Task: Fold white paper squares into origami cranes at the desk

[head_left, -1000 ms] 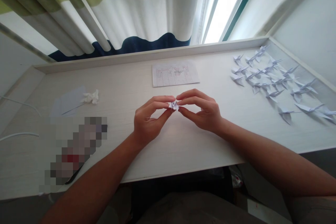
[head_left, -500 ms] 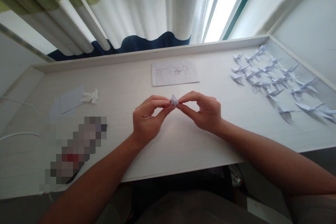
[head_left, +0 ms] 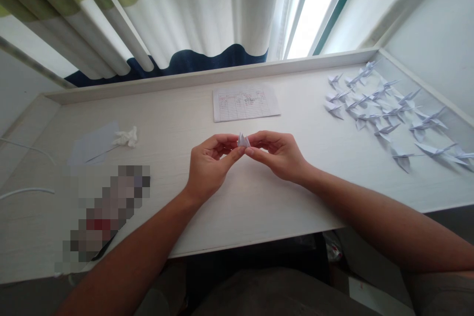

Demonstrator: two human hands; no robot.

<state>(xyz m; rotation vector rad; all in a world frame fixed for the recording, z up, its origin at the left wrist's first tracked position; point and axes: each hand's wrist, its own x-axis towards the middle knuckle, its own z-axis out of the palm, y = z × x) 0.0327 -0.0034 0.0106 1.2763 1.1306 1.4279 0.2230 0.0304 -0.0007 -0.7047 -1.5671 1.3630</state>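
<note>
A small piece of folded white paper is pinched between both hands over the middle of the desk, its pointed tips showing above the fingers. My left hand grips its left side between thumb and fingers. From the other side, my right hand holds it with the thumb in front and the fingers curled behind. The fingers hide the paper's lower part. Several folded paper cranes stand in a group at the right of the desk.
Beyond the hands lies a sheet with a printed table. Blank paper sheets and a crumpled tissue are at the left. Nearer on that side is a blurred-out object, with white cables by it. A raised rim borders the desk's back.
The folded paper has turned so its points face up. Both hands have drawn closer together, with more fingers curled behind the paper. The things on the desk stay put.
</note>
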